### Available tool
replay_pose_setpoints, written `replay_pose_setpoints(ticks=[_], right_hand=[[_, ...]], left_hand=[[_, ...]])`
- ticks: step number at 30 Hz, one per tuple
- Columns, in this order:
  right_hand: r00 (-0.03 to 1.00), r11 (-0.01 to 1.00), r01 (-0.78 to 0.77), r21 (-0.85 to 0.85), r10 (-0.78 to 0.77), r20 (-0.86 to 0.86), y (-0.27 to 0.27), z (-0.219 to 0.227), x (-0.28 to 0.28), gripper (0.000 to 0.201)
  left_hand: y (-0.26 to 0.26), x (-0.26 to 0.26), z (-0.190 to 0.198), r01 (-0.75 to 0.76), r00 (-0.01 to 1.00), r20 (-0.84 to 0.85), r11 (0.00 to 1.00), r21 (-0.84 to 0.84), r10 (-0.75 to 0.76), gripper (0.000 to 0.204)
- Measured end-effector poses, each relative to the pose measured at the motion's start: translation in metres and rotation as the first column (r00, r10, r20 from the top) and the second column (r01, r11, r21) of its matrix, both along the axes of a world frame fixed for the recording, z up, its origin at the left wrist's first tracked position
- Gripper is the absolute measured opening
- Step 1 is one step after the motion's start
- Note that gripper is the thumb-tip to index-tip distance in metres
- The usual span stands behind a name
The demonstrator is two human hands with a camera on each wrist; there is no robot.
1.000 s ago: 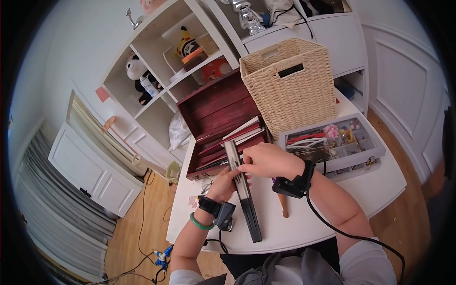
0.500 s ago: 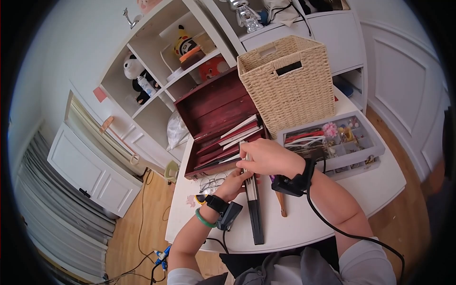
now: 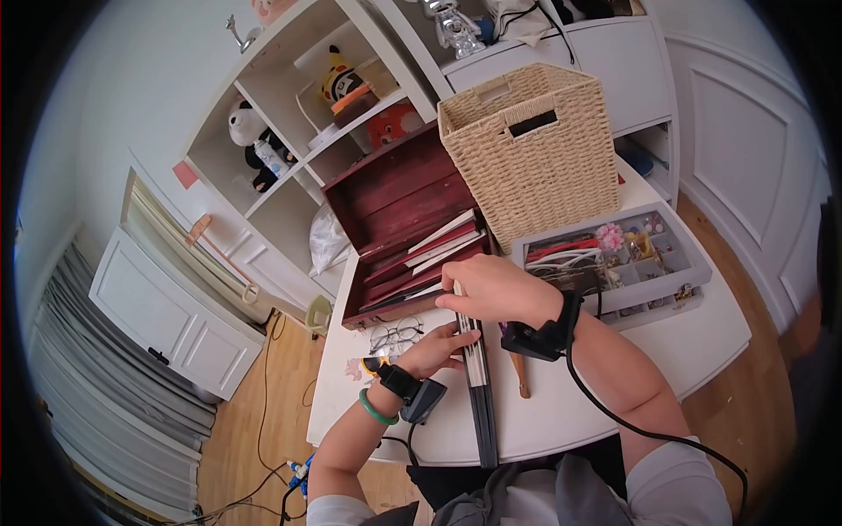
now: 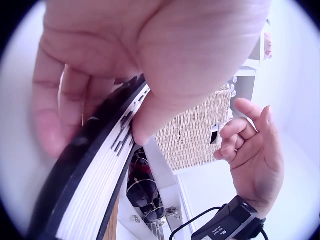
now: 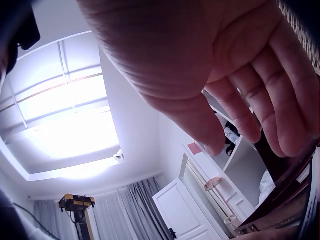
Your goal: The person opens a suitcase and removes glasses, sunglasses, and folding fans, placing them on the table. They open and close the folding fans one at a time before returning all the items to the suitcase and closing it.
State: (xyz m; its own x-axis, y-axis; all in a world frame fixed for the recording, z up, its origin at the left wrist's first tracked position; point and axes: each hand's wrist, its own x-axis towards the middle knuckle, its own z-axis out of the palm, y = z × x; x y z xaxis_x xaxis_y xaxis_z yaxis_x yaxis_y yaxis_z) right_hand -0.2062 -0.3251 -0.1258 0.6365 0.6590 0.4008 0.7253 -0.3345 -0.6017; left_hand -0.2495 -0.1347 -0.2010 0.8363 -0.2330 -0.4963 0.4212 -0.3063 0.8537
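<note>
A thick book (image 3: 485, 421) with black covers and white page edges stands spine-down or on edge across the table's front, its near end at the table edge. My left hand (image 3: 431, 352) grips it near the far end. In the left wrist view, the thumb lies along the page edges (image 4: 95, 185), where dark index marks show, and the fingers go round the black cover. My right hand (image 3: 502, 291) hovers over the book's far end. The left wrist view shows that right hand (image 4: 257, 155) apart from the book, fingers loosely bent and holding nothing.
An open dark-red wooden chest (image 3: 399, 188) with books and papers stands behind the hands. Glasses (image 3: 396, 335) lie left of the book, a brown wooden stick (image 3: 524, 386) right. Further right are a woven basket (image 3: 535, 175) and a grey compartment box (image 3: 693, 273) of trinkets.
The book has slid toward the person and a little right, its far end dropping from above the chest's front. My left hand has moved with it; the right hand came slightly down onto its far end's area.
</note>
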Motion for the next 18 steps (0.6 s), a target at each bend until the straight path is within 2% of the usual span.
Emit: replay_pose_setpoints(ticks=[7,9,11,13,18], right_hand=[[1.0,1.0,0.003,-0.009,-0.003,-0.006,0.0,0.002,-0.002,0.029],[1.0,1.0,0.002,-0.005,-0.002,-0.009,0.0,0.0,-0.001,0.028],[1.0,1.0,-0.004,0.012,0.004,0.018,0.003,-0.004,0.001,0.028],[1.0,1.0,-0.004,0.005,0.004,0.019,0.002,-0.002,0.001,0.027],[1.0,1.0,0.005,-0.006,-0.005,0.017,0.002,-0.001,-0.001,0.027]], left_hand=[[0.002,0.001,-0.007,0.042,0.999,0.017,0.999,0.013,-0.042,0.038],[-0.001,-0.001,-0.01,0.129,0.992,-0.009,0.99,0.053,-0.129,0.037],[-0.002,-0.001,-0.015,0.156,0.987,-0.03,0.986,0.05,-0.155,0.037],[-0.006,-0.003,-0.012,0.186,0.982,-0.053,0.973,0.14,-0.18,0.04],[-0.009,-0.001,-0.012,0.104,0.994,-0.039,0.988,0.115,-0.1,0.043]])
